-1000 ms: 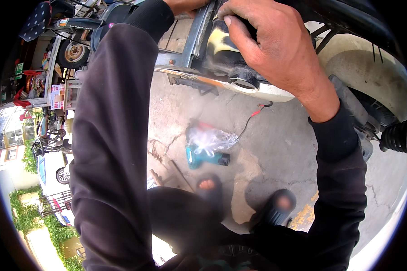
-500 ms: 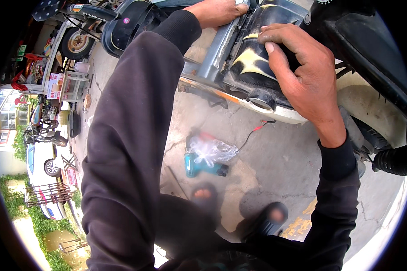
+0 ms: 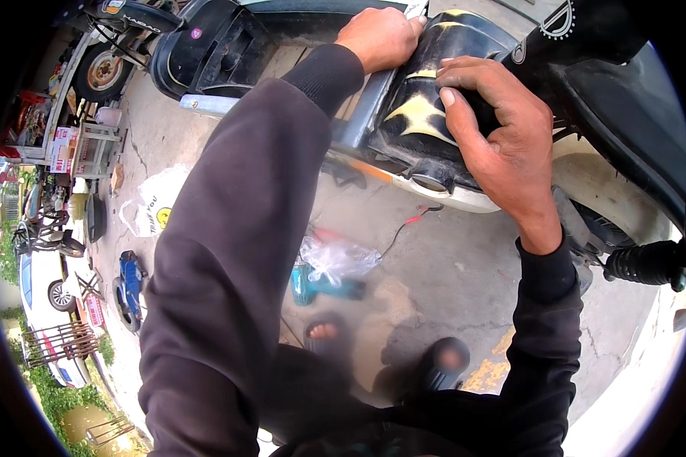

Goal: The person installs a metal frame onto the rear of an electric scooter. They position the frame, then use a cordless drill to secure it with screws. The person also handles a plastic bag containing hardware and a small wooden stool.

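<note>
At the top middle, my left hand (image 3: pixel 379 39) is closed at the grey metal rail (image 3: pixel 367 114) of an electric scooter's floor. Its fingers curl down at the rail's edge, and what they hold is hidden. My right hand (image 3: pixel 507 137) lies over the black-and-yellow patterned cover (image 3: pixel 419 114) beside that rail. Its bent fingertips rest on the cover, with the thumb apart from them and nothing visible between. Below the cover's near end, a round opening (image 3: pixel 428 183) shows by the scooter's white side edge (image 3: pixel 461 196).
On the concrete floor lie a teal power tool (image 3: pixel 324 286), a clear plastic bag (image 3: pixel 335 259) and a red-and-black wire clip (image 3: pixel 415 218). Farther left are a white plastic bag (image 3: pixel 160 199), a blue object (image 3: pixel 131 282) and a wheel (image 3: pixel 103 74). The scooter's black seat (image 3: pixel 625 91) rises at right.
My left hand has moved right and nearer along the rail. The right hand keeps its pose on the cover. The view has shifted, bringing the white bag and blue object into sight.
</note>
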`<action>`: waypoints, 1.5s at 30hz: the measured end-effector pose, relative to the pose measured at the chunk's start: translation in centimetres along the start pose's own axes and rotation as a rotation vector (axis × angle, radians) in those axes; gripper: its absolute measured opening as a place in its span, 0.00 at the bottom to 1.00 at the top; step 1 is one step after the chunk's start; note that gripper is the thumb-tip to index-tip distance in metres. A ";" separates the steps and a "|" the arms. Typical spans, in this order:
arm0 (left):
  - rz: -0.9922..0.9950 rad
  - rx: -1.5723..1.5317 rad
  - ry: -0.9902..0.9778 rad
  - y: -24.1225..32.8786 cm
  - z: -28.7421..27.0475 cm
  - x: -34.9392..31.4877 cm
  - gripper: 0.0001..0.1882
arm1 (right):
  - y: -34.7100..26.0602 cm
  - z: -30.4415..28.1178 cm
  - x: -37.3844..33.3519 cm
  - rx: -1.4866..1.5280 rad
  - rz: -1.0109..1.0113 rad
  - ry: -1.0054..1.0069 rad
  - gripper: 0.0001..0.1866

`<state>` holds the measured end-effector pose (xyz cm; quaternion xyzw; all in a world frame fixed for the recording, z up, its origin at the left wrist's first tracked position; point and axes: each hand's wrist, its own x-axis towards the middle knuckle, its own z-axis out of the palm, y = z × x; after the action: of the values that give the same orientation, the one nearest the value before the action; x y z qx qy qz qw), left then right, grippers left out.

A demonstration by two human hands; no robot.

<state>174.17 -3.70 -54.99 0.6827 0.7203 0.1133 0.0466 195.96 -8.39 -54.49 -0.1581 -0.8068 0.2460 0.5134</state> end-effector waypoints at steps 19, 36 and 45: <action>-0.189 -0.246 -0.125 1.4 -0.9 -0.5 0.34 | -0.4 -1.0 -0.3 -0.040 0.022 -0.043 0.07; 0.094 -0.239 -0.142 -1.4 -0.8 -0.1 0.27 | 6.4 8.0 18.3 -0.473 1.051 -0.189 0.26; -0.154 -0.430 -0.043 -0.9 0.0 -1.2 0.34 | 10.3 4.2 17.4 -0.180 1.053 -0.517 0.23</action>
<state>173.35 -4.98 -55.28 0.6024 0.7285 0.2457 0.2148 184.81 7.99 -48.70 -0.5149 -0.7365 0.4287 0.0935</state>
